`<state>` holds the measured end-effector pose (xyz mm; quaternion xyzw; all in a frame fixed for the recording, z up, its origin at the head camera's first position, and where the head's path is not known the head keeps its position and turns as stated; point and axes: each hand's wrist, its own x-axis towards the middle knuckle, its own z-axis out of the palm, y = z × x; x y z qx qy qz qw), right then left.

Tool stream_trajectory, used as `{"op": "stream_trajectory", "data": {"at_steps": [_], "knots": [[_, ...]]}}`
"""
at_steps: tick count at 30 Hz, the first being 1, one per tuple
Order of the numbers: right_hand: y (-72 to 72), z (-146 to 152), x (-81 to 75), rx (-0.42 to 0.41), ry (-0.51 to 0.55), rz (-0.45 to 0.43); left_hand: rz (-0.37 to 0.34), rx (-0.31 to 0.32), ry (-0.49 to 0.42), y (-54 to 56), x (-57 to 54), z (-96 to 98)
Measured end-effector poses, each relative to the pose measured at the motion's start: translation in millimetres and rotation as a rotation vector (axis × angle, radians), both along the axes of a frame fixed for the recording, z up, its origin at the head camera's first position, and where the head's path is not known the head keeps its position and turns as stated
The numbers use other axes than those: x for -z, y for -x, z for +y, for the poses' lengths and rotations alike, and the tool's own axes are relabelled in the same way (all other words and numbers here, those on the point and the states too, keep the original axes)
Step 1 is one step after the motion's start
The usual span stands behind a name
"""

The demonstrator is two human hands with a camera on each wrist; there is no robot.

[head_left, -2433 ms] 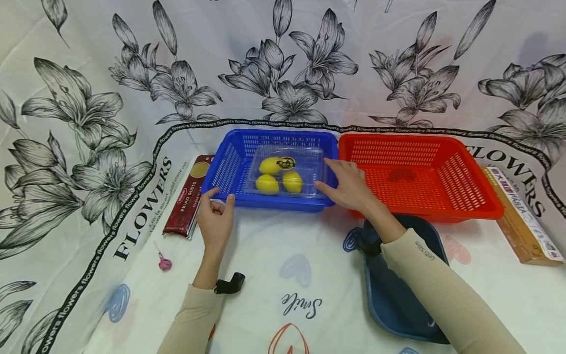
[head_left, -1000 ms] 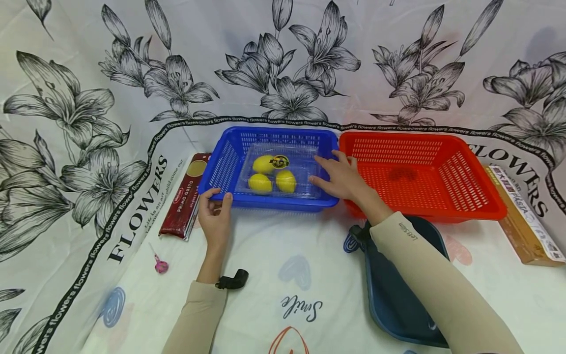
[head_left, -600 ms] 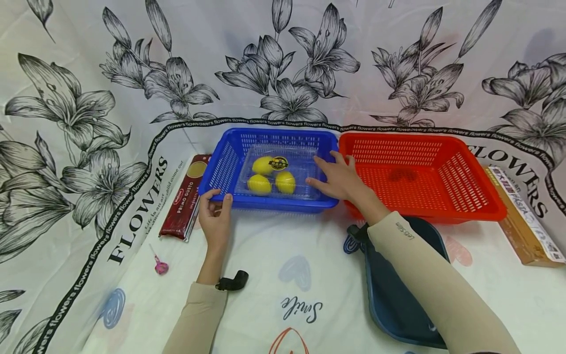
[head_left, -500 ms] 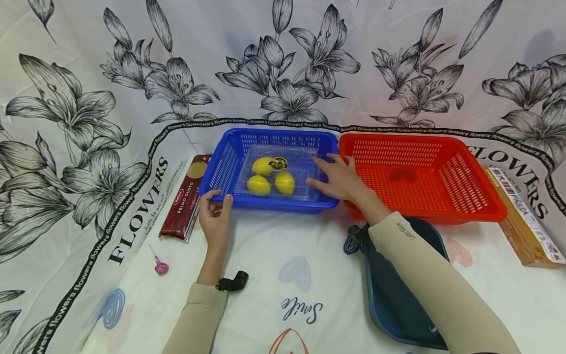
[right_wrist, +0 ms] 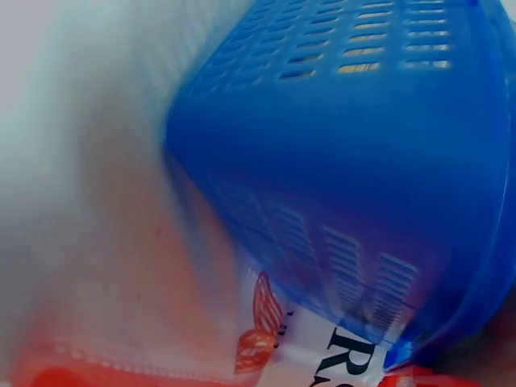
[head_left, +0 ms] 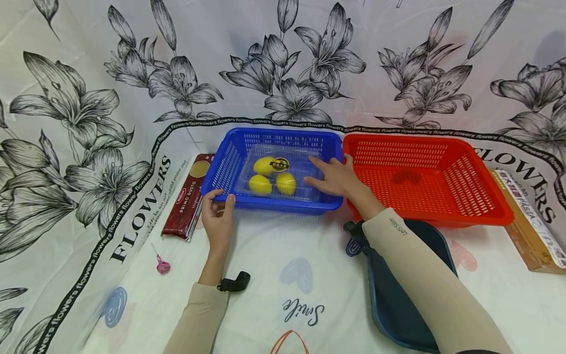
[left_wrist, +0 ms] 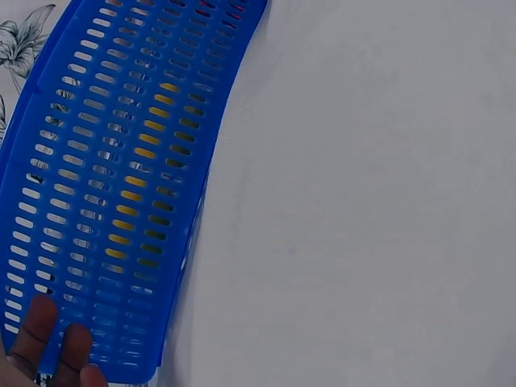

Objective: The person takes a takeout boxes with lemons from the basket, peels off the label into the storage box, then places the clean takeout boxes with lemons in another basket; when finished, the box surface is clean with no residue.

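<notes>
Nearest are the two beige sleeves [head_left: 199,314], a black wrist mount [head_left: 234,282] on the L one. Near R side: dk blue tray [head_left: 398,300], partly under the R sleeve. Near L: small pink item [head_left: 163,267] w/ thin stem, on the white cloth [head_left: 261,250].

Further in, L hand [head_left: 217,223] grips the near L corner of the blue basket [head_left: 287,202], thumb + index at the rim; L wrist view shows fingertips vs. the slotted outer wall. R hand [head_left: 338,177] comes over the basket's R side, thumb + index apart at the R end of the clear box [head_left: 302,164]; can't tell if they touch it. Box sits inside the basket w/ 3 lemons [head_left: 286,184], dk round label on lid.

Red packet [head_left: 185,201] (PRIMO GUSTO) lies L of the basket; red basket [head_left: 442,169] just R, then brown carton [head_left: 532,231] marked PASTA. Floral backdrop [head_left: 247,105] behind.
</notes>
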<state>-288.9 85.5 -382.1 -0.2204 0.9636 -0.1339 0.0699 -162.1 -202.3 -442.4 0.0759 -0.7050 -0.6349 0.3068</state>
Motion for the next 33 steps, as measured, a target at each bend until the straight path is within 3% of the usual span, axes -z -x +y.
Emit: {"op": "stream_trajectory", "data": {"at_steps": [3,8,16,23,28,33], "knots": [[0.1,0,-0.4,0.006,0.037,-0.004,0.008,0.009,0.0,0.4,0.4,0.2],[-0.6,1,-2.1,0.013,0.188,-0.04,0.019,0.015,0.004,1.4,2.0,0.3],[-1.4,0,-7.0,0.004,0.467,-0.184,0.03,0.007,0.009,1.4,4.6,-1.4],[-0.4,2,-12.3,0.033,0.514,-0.268,0.033,0.003,0.007,1.2,2.8,-1.9],[-2.7,2,-11.4,0.036,0.577,-0.241,0.022,0.0,0.012,-0.1,0.5,-1.4],[-7.3,3,-11.8,0.096,0.665,-0.226,-0.007,0.008,0.024,-0.8,-2.5,-1.2]]}}
